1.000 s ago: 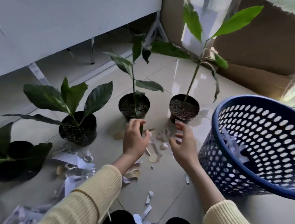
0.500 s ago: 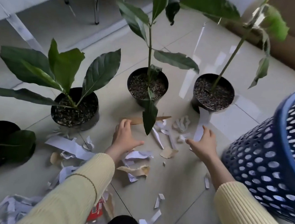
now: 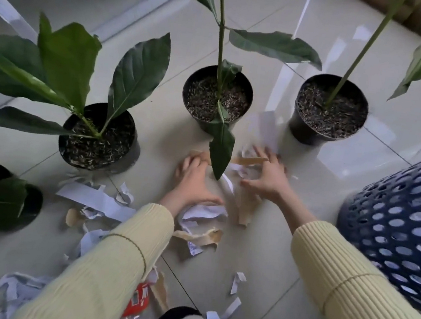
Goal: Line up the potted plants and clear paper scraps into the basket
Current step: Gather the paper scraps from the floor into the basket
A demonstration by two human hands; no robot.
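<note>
The left hand (image 3: 192,181) and right hand (image 3: 267,177), the latter blurred, rest on the floor (image 3: 260,243) with fingers spread, gripping nothing, either side of paper scraps (image 3: 228,184) before the centre potted plant (image 3: 200,98). One brown strip (image 3: 250,160) lies lengthwise left to right. The basket (image 3: 392,232) stands at right.

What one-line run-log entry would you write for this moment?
phase: gathering paper scraps | left hand: rests on floor beside scraps | right hand: fingers spread over scraps | basket: right of hands

Nothing readable; marks on the red wrapper (image 3: 138,302) are blurred.
</note>
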